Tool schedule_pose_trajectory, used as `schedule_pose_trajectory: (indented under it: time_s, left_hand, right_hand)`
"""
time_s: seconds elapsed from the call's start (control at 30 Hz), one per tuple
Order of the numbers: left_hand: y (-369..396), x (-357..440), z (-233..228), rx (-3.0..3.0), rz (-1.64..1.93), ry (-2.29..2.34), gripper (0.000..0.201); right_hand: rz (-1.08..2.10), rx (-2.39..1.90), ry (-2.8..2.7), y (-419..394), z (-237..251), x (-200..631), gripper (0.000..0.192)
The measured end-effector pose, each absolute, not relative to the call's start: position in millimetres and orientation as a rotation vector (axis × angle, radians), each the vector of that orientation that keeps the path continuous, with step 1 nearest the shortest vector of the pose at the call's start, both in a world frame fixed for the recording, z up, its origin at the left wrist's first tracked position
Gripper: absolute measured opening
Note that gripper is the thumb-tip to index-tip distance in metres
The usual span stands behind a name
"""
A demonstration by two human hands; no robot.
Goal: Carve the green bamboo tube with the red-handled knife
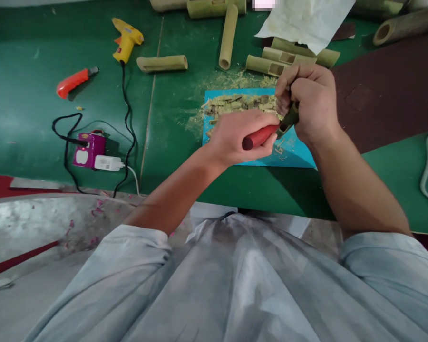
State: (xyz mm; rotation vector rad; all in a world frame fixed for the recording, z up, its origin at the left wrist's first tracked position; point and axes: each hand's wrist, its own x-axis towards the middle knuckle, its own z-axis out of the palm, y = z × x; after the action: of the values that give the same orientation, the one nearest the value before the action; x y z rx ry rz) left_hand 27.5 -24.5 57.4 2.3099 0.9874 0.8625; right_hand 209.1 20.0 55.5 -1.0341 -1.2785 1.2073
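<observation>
Gripping a red-handled knife, the person's left hand had its fingers wrapped tight around the handle, while the right hand was closed around a small dark-green bamboo piece, fingers curled over it and thumb pressed near its top. Both were held in the air just above a blue cutting mat on the green table, at the middle right of the scene. The knife's long axis ran from near left to far right, butt end toward the person and working end aimed up and right into the bamboo piece; the blade itself was hidden between the hands, so its edge direction could not be told. The bamboo piece seemed to lie roughly along the same diagonal, mostly covered by the right hand. The main risk was judged to be a slip: with the tool pointing straight at the right hand's fingers, a sudden give in the fibres could drive it into the thumb or palm. A weak hold could also let the short piece twist or drop onto the pile of shavings on the mat. Farther left lay an orange utility knife, a yellow glue gun with its black cord, and cut bamboo tubes at the far edge, all well apart from the hands.
</observation>
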Motion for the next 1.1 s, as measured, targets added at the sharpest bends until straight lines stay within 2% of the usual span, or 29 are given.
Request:
schedule_pose_trajectory:
  time_s: [0.13,0.33,0.47,0.67,0.93,1.1]
  left_hand:
    - [-20.0,33.9,40.0,2.202,0.909,1.015,0.016]
    - [-19.8,19.6,30.6,2.130,0.956,1.017,0.025]
    - [-18.9,11.3,42.9,2.303,0.945,0.888,0.029]
    - [-11.0,9.2,61.4,2.530,1.076,0.669,0.023]
    - [-4.5,2.9,67.2,2.604,0.936,0.695,0.026]
    - [-6.1,0.8,72.1,2.542,0.816,0.787,0.035]
  right_hand:
    - [1.178,-1.080,-1.293,19.0,55.7,208.2,0.037]
    - [1.236,-0.968,-1.247,20.7,53.8,208.9,0.013]
    - [1.273,-1.003,-1.228,21.6,55.9,209.7,0.010]
    - [1.239,-1.044,-1.239,22.0,57.2,210.0,0.025]
    - [1.204,-1.049,-1.240,22.1,56.0,211.1,0.018]
    - [1.128,-1.076,-1.246,18.5,55.9,209.2,0.025]
